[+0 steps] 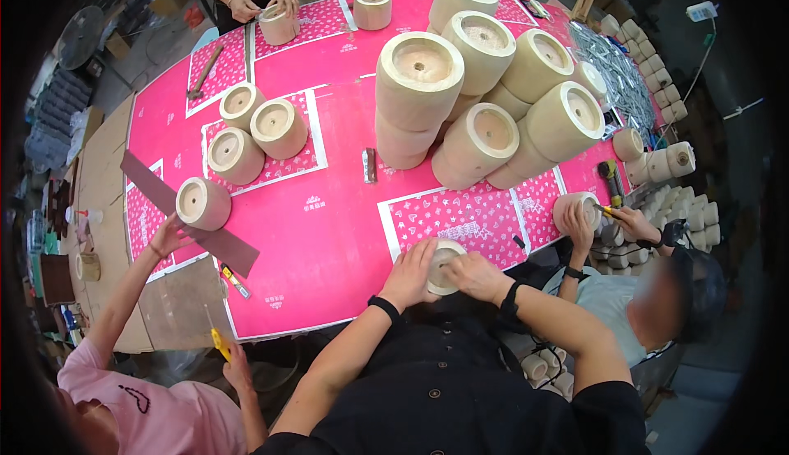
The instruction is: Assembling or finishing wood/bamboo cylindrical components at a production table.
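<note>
Close to my body, at the near table edge, is a pale round wooden block [444, 255] with a hollowed top. My left hand [413, 274] is wrapped round its left side and grips it. Over its right side, my right hand [480, 277] is closed, with its fingertips reaching into the hollow; whatever they pinch is hidden. Just beyond lies a white-bordered pink patterned sheet [452, 217] on the pink table cover [329, 233]. A small black piece [519, 242] rests on that sheet, to the right of my hands.
Stacked wooden blocks [419, 73] stand ahead. At left, a co-worker in pink touches a block [203, 203] beside a brown strip [222, 249] and holds a yellow cutter [220, 345]. Another works on a block [575, 208] at right. A hammer [205, 73] lies far left; metal parts [612, 69] far right.
</note>
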The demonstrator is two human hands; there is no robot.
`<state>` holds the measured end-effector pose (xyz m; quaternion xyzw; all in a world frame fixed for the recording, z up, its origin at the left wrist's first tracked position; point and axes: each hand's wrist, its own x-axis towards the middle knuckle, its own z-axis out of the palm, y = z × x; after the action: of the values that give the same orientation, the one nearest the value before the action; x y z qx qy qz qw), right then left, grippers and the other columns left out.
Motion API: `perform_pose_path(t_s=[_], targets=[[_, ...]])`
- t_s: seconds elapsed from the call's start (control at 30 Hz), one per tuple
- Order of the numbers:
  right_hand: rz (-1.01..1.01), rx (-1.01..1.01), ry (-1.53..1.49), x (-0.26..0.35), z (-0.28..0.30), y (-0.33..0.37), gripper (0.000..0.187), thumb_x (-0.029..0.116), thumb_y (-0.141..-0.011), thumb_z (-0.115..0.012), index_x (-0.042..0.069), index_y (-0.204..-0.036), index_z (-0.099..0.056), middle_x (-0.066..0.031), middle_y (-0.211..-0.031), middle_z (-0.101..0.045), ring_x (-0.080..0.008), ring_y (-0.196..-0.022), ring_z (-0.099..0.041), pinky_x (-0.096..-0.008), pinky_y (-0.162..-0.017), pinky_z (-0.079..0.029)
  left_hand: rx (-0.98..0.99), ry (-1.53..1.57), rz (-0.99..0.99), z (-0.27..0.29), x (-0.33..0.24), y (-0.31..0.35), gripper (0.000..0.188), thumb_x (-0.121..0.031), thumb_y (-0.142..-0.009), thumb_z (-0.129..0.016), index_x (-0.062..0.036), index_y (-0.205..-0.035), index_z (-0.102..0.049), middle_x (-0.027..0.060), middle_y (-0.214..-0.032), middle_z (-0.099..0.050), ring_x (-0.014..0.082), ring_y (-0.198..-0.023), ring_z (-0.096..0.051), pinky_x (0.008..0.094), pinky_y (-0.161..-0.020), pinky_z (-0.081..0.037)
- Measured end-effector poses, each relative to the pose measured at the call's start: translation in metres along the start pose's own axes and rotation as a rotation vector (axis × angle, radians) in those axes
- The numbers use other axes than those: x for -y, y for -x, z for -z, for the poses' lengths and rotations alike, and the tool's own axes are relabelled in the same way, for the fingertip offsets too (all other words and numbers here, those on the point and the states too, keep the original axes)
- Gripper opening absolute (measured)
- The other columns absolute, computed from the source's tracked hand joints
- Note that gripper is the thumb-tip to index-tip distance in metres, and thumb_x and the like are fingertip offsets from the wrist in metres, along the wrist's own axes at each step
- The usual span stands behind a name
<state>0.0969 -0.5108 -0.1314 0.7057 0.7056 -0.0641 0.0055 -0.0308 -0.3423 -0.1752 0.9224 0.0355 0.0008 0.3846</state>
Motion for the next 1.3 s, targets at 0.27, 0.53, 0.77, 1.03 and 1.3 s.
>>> perform_pose_path(t_s=[0.27,0.53,0.77,1.03,1.3], targets=[[0.094,-0.124,0.025,0.019,0.011,-0.006,0.022,0.019,-0.086,-0.053,0.009,-0.104,-0.061,-0.0052,-0.083,-0.057,-0.0217,-0.077,-0.061,-0.0346,-0.068,-0.047,-0.013,-0.023,0.001,-0.003,0.001,0.002,0.124,-0.028,-0.049,-0.092,-0.0008,-0.148,-0.024,0.0184,-0.145,-0.036,0.036,-0.131,-0.042,0.0493,-0.107,-0.04],[-0.23,0.017,0.141,0.01,0.011,0.001,0.024,0.016,-0.084,-0.056,0.005,-0.105,-0.061,-0.0067,-0.078,-0.057,-0.0221,-0.063,-0.063,-0.034,-0.055,-0.05,-0.024,-0.003,0.023,-0.006,0.0,0.004,0.122,-0.027,-0.049,-0.091,-0.0008,-0.148,-0.024,0.0194,-0.145,-0.036,0.0359,-0.131,-0.042,0.0471,-0.106,-0.04],[-0.296,0.064,-0.17,0.056,-0.019,-0.002,0.03,0.011,-0.085,-0.054,-0.001,-0.112,-0.061,-0.0127,-0.078,-0.067,-0.0266,-0.061,-0.067,-0.0377,-0.047,-0.052,-0.027,-0.054,0.035,-0.012,0.0,0.004,0.122,-0.027,-0.049,-0.092,-0.0026,-0.148,-0.024,0.0179,-0.146,-0.036,0.035,-0.134,-0.04,0.0476,-0.107,-0.038],[-0.563,0.02,-0.036,0.038,-0.005,-0.005,0.006,0.01,-0.083,-0.056,0.005,-0.085,-0.058,-0.0122,-0.076,-0.066,-0.025,-0.059,-0.068,-0.0372,-0.048,-0.053,0.003,-0.013,0.05,-0.004,-0.006,0.004,0.122,-0.025,-0.05,-0.091,-0.003,-0.149,-0.023,0.0184,-0.146,-0.036,0.0352,-0.135,-0.04,0.0475,-0.108,-0.038],[-0.327,0.016,-0.121,0.04,0.0,0.001,0.013,0.011,-0.082,-0.057,0.002,-0.091,-0.06,-0.0117,-0.077,-0.065,-0.027,-0.061,-0.068,-0.0382,-0.051,-0.054,0.017,0.013,0.064,-0.003,-0.005,0.003,0.12,-0.025,-0.051,-0.09,-0.0023,-0.149,-0.024,0.019,-0.146,-0.036,0.0357,-0.134,-0.04,0.0477,-0.108,-0.038]])
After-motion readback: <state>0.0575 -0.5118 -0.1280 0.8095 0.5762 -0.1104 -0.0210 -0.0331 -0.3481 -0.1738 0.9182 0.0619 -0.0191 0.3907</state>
